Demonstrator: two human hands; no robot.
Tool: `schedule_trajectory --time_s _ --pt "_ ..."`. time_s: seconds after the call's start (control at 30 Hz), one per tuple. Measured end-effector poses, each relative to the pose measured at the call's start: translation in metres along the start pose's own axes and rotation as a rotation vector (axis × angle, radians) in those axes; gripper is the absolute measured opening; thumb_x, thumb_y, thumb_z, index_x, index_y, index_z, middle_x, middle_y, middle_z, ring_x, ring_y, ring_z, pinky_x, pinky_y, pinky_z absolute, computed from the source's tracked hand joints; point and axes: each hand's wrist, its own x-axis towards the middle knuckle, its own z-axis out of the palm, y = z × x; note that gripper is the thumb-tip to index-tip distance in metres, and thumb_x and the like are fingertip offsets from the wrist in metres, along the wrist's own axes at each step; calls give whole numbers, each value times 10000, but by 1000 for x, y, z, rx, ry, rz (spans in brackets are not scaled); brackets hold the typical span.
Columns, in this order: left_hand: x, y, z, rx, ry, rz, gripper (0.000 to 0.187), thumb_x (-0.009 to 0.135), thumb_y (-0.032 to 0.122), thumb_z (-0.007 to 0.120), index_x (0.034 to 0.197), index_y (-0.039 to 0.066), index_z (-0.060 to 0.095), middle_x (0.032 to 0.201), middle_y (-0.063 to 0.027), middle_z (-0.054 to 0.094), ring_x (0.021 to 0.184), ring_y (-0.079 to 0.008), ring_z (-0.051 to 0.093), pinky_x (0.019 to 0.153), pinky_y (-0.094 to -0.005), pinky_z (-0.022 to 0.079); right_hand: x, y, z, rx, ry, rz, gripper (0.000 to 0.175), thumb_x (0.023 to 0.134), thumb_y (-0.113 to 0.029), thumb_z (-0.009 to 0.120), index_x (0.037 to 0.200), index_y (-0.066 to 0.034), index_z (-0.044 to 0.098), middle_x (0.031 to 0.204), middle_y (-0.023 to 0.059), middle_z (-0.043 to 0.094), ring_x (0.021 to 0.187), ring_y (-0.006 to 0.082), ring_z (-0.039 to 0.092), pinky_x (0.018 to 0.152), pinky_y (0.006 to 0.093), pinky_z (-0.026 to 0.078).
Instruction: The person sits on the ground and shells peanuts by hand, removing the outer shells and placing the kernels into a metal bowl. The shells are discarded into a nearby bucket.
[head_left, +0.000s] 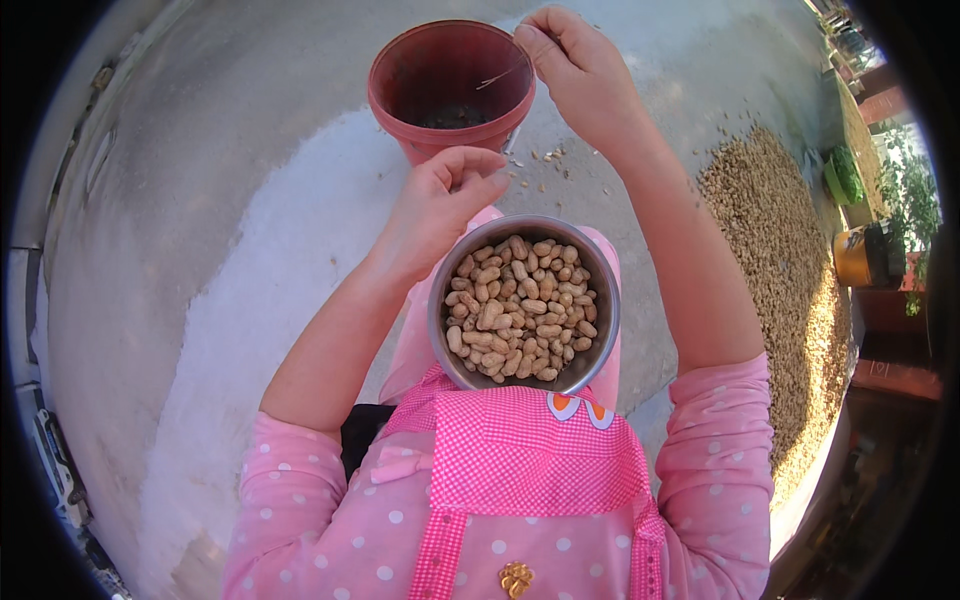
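A round metal bowl (613, 304) rests on the lap, full of unshelled peanuts (525, 300). Beyond it a red plastic bucket (450, 136) stands on the ground, with small dark bits at its bottom. My right hand (581, 79) is raised beside the bucket's right rim, thumb and forefinger pinched on a thin stalk (499, 76) that hangs over the bucket's mouth. My left hand (457, 184) is between bucket and bowl, fingers curled and thumb a little apart; no object shows in it.
Scattered bits of shell (553, 156) lie on the concrete floor (187, 150) right of the bucket. A long heap of peanuts (765, 262) spreads along the right. Behind it are a green container (844, 176), a yellow bucket (851, 257) and leafy plants (907, 187).
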Motion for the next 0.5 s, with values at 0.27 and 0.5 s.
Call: schedule_trajectory --time_s 0.27,0.5 --pt "147 26 -65 -342 178 28 637 814 306 715 1344 58 465 1455 -131 355 1361 -259 268 1127 -433 150 90 75 31 -243 -48 -53 291 871 -156 592 1119 -6 611 1028 205 661 931 362 633 830 390 501" --pt "79 -13 -47 -128 111 95 302 893 198 627 1169 75 618 1176 -37 614 1141 -145 498 962 -330 385 -27 49 -35 52 -365 189 249 962 -163 538 1140 -10 621 1036 57 662 953 118 615 873 270 501"
